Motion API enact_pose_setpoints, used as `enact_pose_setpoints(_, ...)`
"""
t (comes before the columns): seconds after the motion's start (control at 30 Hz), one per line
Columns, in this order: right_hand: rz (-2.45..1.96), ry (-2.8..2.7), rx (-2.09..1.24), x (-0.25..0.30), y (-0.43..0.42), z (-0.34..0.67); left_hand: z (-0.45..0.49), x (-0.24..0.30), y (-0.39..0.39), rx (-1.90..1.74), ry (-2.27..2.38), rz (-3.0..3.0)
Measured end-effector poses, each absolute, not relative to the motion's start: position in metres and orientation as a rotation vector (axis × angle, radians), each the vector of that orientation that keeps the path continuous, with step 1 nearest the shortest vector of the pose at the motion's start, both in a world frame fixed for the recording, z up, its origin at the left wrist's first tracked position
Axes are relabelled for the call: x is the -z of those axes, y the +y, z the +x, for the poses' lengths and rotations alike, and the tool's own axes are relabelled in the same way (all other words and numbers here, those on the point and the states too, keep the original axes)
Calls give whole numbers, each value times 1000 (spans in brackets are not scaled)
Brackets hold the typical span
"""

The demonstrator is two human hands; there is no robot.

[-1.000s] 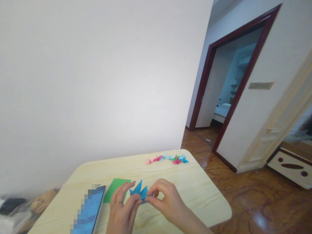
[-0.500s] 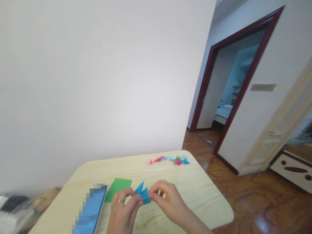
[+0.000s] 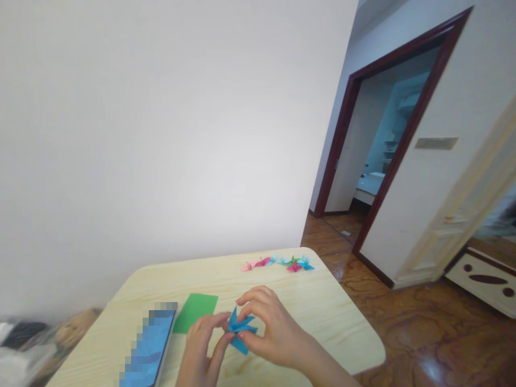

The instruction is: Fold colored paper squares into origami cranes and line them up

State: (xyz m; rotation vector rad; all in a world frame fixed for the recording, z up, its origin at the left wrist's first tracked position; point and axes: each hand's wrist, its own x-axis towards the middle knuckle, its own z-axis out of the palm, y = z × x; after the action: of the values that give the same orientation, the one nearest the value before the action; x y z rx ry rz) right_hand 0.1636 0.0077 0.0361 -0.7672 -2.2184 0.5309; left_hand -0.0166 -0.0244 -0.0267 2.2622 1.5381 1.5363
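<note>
- Silver-edged smartphone (image 3: 150,344), its screen pixelated, lay farthest left of the folded blue origami paper (image 3: 241,329).
- Green rectangular paper sheet (image 3: 195,313) lay nearer it, untouched.
- Left hand (image 3: 199,349) pinched the paper's left side.
- Blue paper's long axis ran roughly away from the person, between both hands.
- Right hand (image 3: 274,334) grasped its right side, fingers arching over it.
- Small pink, blue and green paper cranes (image 3: 278,262) stood in a row beyond it.

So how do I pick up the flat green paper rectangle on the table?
Pinch its far right corner, coming from the far side: the green paper rectangle lies flat, and the left hand sits over its near edge.
</note>
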Motion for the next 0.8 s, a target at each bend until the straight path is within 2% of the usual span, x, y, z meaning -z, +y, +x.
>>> enact_pose_setpoints(0.3,-755,-2184,-440,-34,8,164,-17,27,-21,-1569,1533,2152)
enact_pose_setpoints(0.53,-769,-2213,-332,-33,4,163,-19,28,-20,-1706,1493,2312)
enact_pose_setpoints(0.8,-764,-2151,-361,-29,2,159,-19,24,-19,-1669,1496,2406)
